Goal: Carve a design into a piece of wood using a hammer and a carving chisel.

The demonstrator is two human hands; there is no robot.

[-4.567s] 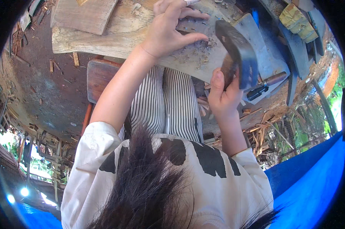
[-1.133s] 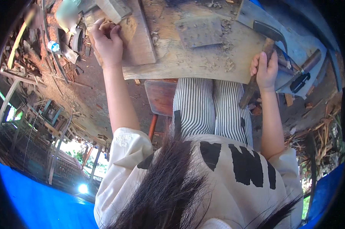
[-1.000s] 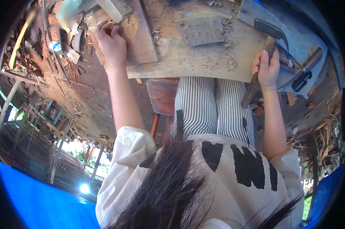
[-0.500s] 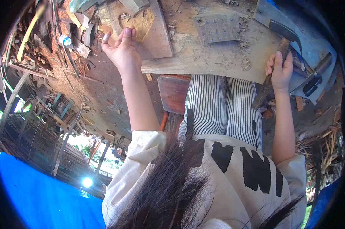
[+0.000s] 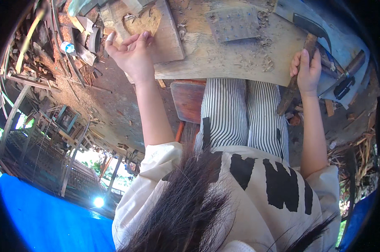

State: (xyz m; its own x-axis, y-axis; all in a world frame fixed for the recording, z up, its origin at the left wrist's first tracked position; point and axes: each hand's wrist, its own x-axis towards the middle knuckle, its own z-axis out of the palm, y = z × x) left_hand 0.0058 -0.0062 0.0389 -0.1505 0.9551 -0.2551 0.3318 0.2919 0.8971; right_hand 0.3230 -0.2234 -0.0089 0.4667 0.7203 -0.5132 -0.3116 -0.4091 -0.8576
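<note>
My left hand (image 5: 133, 59) hovers palm-up by the near edge of a wooden board (image 5: 171, 40) with a shallow hollow (image 5: 146, 24) carved in it. Its fingers are apart and loosely bent, with nothing in them, and a white wrap shows on one fingertip. In my right hand (image 5: 308, 71) is an adze, its wooden handle (image 5: 287, 97) slanting down beside my leg. The adze's dark curved blade (image 5: 312, 26) points up and to the right over the bench.
A thin wooden piece dotted with small marks (image 5: 234, 24) lies among shavings on the workbench (image 5: 194, 63). Several hand tools (image 5: 352, 69) rest on a grey-blue sheet at the right. Wood scraps and a bottle (image 5: 67, 47) are on the left. A reddish-brown stool (image 5: 188, 101) stands by my legs.
The view has shifted slightly, carrying the bench a little up and left. My left hand's fingers have spread a little. My right hand keeps its grip on the adze.
</note>
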